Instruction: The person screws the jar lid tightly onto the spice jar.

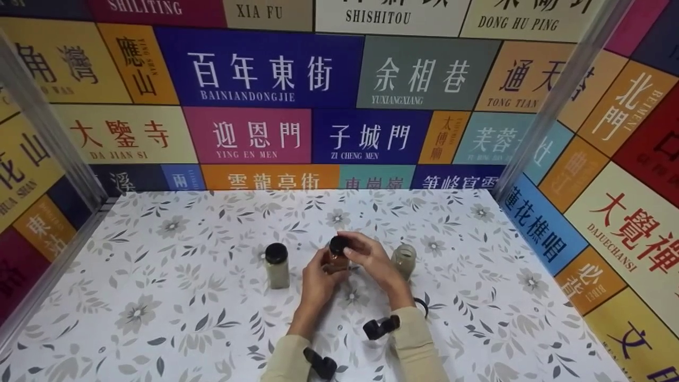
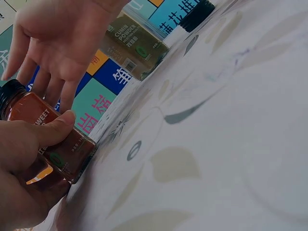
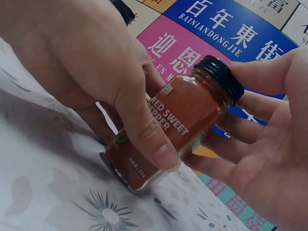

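My left hand point(image 1: 320, 276) grips a glass jar of red sweet pepper point(image 3: 185, 108), thumb across its front label. The jar stands tilted in the right wrist view, its bottom edge close to the tablecloth, and a black screw cap point(image 3: 219, 79) sits on its neck. Around that cap is my right hand point(image 1: 371, 260), thumb tip at the cap's edge and fingers extended behind it. In the left wrist view those fingers look straight and spread. To the right stands a cumin powder jar point(image 2: 134, 43) with an uncapped mouth.
A capped jar of pale powder point(image 1: 277, 270) stands left of my hands. One loose black cap point(image 2: 197, 15) lies beyond the cumin jar, partly behind my right sleeve in the head view. Printed panels point(image 1: 260, 69) wall the floral tablecloth point(image 1: 175, 313) at back and sides.
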`<state>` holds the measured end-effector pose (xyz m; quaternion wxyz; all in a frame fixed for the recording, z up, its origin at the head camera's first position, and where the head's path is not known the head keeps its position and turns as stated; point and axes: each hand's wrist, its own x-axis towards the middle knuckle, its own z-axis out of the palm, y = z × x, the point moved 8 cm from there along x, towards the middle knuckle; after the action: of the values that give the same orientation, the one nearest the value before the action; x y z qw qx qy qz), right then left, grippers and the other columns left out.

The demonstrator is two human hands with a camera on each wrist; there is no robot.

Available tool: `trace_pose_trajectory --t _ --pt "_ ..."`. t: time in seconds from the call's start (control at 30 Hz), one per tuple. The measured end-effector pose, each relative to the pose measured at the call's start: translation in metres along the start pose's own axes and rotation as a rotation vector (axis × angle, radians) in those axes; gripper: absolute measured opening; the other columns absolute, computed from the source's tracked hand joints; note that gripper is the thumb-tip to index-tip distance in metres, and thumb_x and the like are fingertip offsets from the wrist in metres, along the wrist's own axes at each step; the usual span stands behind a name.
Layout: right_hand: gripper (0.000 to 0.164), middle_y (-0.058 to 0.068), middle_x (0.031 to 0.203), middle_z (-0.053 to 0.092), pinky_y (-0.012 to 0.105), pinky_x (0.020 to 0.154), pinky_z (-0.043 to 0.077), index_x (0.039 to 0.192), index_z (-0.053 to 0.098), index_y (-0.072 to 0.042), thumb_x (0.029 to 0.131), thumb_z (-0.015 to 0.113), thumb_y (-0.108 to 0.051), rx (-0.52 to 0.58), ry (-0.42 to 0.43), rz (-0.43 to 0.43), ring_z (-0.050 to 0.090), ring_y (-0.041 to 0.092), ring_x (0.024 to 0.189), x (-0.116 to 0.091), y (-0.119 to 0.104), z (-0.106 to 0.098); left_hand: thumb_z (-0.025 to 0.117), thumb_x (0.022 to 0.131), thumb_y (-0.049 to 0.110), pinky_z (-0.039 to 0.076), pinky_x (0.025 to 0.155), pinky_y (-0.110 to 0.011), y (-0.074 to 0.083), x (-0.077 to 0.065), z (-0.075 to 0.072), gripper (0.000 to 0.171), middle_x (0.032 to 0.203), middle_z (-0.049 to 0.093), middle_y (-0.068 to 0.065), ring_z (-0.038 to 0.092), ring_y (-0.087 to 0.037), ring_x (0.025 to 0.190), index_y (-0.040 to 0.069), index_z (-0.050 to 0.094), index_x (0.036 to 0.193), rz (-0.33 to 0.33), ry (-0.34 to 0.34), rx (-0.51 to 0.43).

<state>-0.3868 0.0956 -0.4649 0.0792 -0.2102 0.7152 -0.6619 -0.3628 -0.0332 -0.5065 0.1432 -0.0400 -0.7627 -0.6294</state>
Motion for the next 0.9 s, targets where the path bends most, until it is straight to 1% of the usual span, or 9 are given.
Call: trace_pose_trajectory --t 0.07,0.2,0.3,0.4,0.5,0.57,0.7,0.8,0.9 --pt "0.05 0.029 0.139 0.056 0.027 0.105 0.048 0.142 0.049 0.005 0.096 0.062 -0.009 -0.018 0.012 -0.002 0.057 0.038 0.129 -0.0001 0.0016 -0.0011 0.085 0.072 0.0 0.059 0.08 -0.028 0.0 -0.0001 -0.0003 0.055 0.105 0.072 -0.018 0.072 -0.028 0.097 0.002 0.064 0.123 0.006 0.007 0.022" --pt "0.05 0.027 0.137 0.059 0.03 0.105 0.05 0.138 0.051 0.004 0.093 0.066 -0.009 -0.008 0.05 0.027 0.06 0.036 0.126 0.0001 0.0058 -0.0033 0.085 0.07 -0.001 0.058 0.079 -0.027 -0.0002 -0.0003 -0.0009 0.053 0.1 0.072 -0.016 0.072 -0.028 0.097 0.003 0.065 0.119 0.013 0.019 0.046" --pt "0.049 0.026 0.135 0.061 0.032 0.106 0.05 0.135 0.053 0.004 0.09 0.07 -0.007 0.011 0.076 0.048 0.061 0.035 0.126 0.0007 0.0078 -0.0046 0.084 0.07 -0.003 0.058 0.078 -0.025 0.0001 -0.0004 -0.0001 0.053 0.101 0.072 -0.016 0.072 -0.027 0.095 0.003 0.065 0.12 0.005 0.015 0.027" --pt "0.049 0.026 0.134 0.062 0.03 0.103 0.051 0.132 0.052 0.004 0.089 0.072 -0.008 0.021 0.084 0.058 0.062 0.034 0.125 0.0004 0.0079 -0.005 0.084 0.07 -0.004 0.058 0.077 -0.024 0.0005 -0.0003 0.0004 0.054 0.1 0.072 -0.017 0.073 -0.028 0.094 0.002 0.065 0.12 0.006 0.014 0.017" --pt "0.051 0.027 0.135 0.061 0.03 0.101 0.051 0.133 0.05 0.004 0.089 0.073 -0.009 0.021 0.077 0.055 0.061 0.036 0.126 0.0004 0.0068 -0.0046 0.083 0.071 -0.004 0.058 0.079 -0.025 0.0011 0.0001 0.0009 0.053 0.1 0.072 -0.017 0.073 -0.028 0.094 0.003 0.065 0.12 0.007 0.013 0.018" --pt "0.054 0.026 0.137 0.06 0.032 0.103 0.051 0.137 0.049 0.001 0.09 0.072 -0.011 0.019 0.064 0.057 0.06 0.035 0.128 0.0003 0.0066 -0.0041 0.083 0.072 -0.004 0.058 0.08 -0.027 0.0018 -0.0001 0.0012 0.052 0.1 0.071 -0.017 0.073 -0.029 0.095 0.002 0.064 0.119 0.014 0.011 0.023" --pt "0.057 0.024 0.142 0.057 0.037 0.109 0.048 0.147 0.047 -0.005 0.095 0.067 -0.015 -0.017 0.026 0.034 0.056 0.036 0.132 -0.0005 0.0039 -0.0023 0.083 0.072 -0.004 0.058 0.081 -0.029 0.0017 -0.0007 0.0024 0.052 0.1 0.071 -0.018 0.074 -0.03 0.094 0.002 0.063 0.121 0.017 -0.001 0.025" --pt "0.054 0.026 0.143 0.054 0.036 0.11 0.047 0.147 0.046 -0.002 0.097 0.063 -0.014 -0.055 -0.005 -0.001 0.054 0.039 0.133 -0.0012 0.0016 -0.0008 0.083 0.073 -0.003 0.058 0.081 -0.031 0.002 -0.0015 0.0026 0.055 0.103 0.071 -0.019 0.072 -0.031 0.097 0.001 0.062 0.124 0.023 -0.005 0.036" --pt "0.052 0.028 0.142 0.054 0.034 0.109 0.047 0.144 0.047 0.002 0.097 0.062 -0.011 -0.078 -0.011 -0.025 0.055 0.041 0.131 -0.0011 0.0017 -0.001 0.082 0.074 -0.004 0.058 0.082 -0.031 0.0024 -0.0023 0.0027 0.057 0.106 0.071 -0.019 0.071 -0.031 0.099 0.001 0.061 0.127 0.022 -0.01 0.033"
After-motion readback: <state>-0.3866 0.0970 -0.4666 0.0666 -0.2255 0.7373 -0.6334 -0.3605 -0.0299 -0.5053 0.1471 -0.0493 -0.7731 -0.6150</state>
